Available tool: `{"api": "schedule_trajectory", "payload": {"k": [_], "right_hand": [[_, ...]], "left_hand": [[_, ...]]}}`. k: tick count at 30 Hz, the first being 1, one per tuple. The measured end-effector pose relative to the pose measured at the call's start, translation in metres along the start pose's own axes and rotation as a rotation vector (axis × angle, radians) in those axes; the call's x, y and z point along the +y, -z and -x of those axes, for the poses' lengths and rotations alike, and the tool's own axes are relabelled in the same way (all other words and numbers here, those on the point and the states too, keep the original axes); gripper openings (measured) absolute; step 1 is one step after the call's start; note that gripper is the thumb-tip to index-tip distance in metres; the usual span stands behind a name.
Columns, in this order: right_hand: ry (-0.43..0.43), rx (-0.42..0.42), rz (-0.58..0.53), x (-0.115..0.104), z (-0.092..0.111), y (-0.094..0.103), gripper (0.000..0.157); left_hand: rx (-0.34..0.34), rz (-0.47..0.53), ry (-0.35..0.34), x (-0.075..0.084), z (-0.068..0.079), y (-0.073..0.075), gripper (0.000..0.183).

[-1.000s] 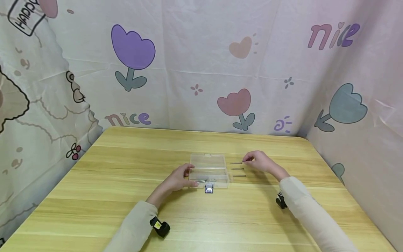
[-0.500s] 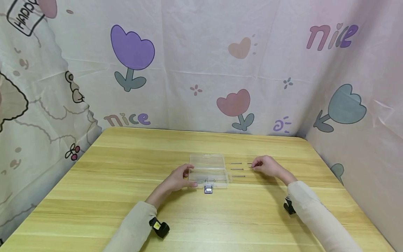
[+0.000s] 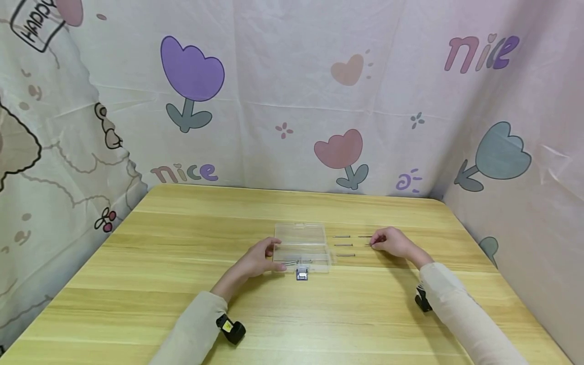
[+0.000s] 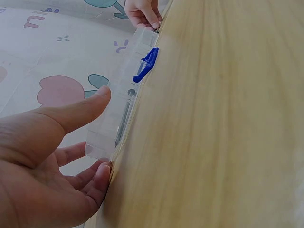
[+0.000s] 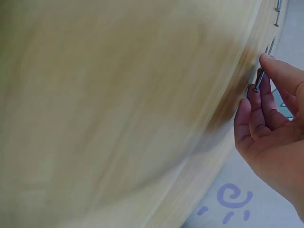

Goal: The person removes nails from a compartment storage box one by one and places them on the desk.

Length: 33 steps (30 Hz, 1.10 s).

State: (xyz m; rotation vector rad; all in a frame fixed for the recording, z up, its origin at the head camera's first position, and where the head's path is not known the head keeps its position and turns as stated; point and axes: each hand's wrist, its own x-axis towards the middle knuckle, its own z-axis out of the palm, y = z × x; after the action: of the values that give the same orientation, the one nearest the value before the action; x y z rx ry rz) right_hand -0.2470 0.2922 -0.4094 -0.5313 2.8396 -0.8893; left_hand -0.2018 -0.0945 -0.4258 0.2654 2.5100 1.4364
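In the head view a clear plastic box (image 3: 301,233) lies with its lid laid back. My left hand (image 3: 254,259) holds its left end, thumb at the front and fingers at the far corner. Metal nails (image 4: 124,121) show inside it through the wall. At the box's front hangs a blue latch (image 3: 302,274). My right hand (image 3: 393,241) pinches a nail (image 5: 258,85) between thumb and fingers, low over the table right of the box. Another nail (image 3: 364,236) lies just beyond these fingertips.
Three nails lie in a column between the box and my right hand, among them a far nail (image 3: 341,236) and a near nail (image 3: 346,255). The wooden table (image 3: 292,319) ends at a patterned cloth backdrop (image 3: 283,76).
My right hand has moved right and slightly nearer, leaving a nail lying to the right of the column's far nail. It now pinches another nail. My left hand stays at the box.
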Motion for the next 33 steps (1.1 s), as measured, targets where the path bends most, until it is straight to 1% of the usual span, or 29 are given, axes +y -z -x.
{"api": "schedule_trajectory", "payload": {"k": [10, 23, 33], "right_hand": [[0.004, -0.002, 0.005, -0.0002, -0.0014, -0.0002, 0.004], [0.014, 0.0, -0.015, 0.0014, -0.0021, -0.0008, 0.004], [-0.004, -0.019, -0.034, 0.001, -0.0019, 0.0001, 0.007]], "left_hand": [[-0.002, 0.003, -0.006, -0.0002, -0.0008, 0.0, 0.071], [0.002, 0.013, -0.005, 0.0003, 0.0, 0.0005, 0.071], [0.002, 0.006, -0.006, -0.0006, -0.0002, 0.0002, 0.07]]}}
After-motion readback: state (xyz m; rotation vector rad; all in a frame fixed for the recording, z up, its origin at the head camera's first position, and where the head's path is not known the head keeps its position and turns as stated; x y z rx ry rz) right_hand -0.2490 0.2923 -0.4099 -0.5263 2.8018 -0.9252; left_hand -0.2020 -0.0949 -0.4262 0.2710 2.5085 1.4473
